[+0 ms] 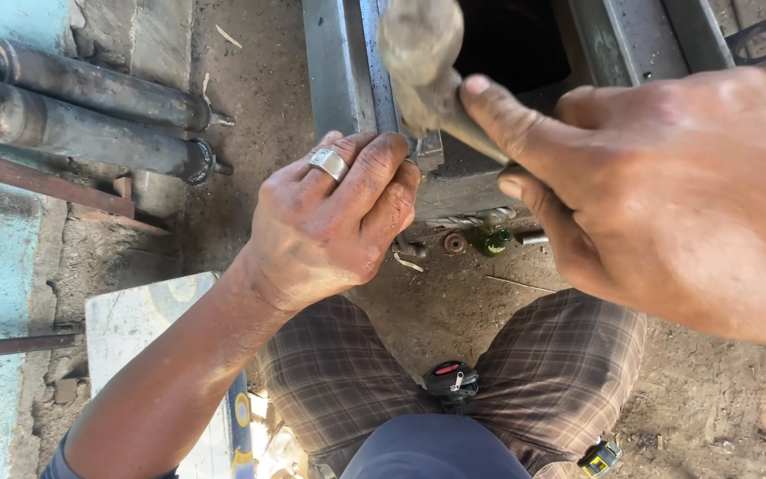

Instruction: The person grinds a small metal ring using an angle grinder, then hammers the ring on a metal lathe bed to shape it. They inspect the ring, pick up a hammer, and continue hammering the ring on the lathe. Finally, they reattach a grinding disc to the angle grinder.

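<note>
Down between the person's knees, the right hand (667,195) grips a hammer (427,62) by its wooden handle, thumb laid along the top and fingers curled underneath, so the worn grey head is raised and blurred near the top edge of the view. The left hand (334,222), with a silver ring (328,162) on one finger, is closed with its fingertips pinched together against the near corner of a grey metal frame (347,80); whatever small thing it pinches is hidden by the fingers, so I cannot tell what it is. The hammer head hangs just above that same corner, close to the left fingertips. The frame is open in the middle, showing a dark hollow. On the dirt floor (454,302) just below the frame lie a rusty washer (455,242), a small green piece (491,239) and a short metal pin (532,238). Two dark oily cylinders (99,111) lie side by side at the upper left, well apart from the hands. Checked trousers (347,372) cover the knees, and a small black and red device (451,380) sits between them.
</note>
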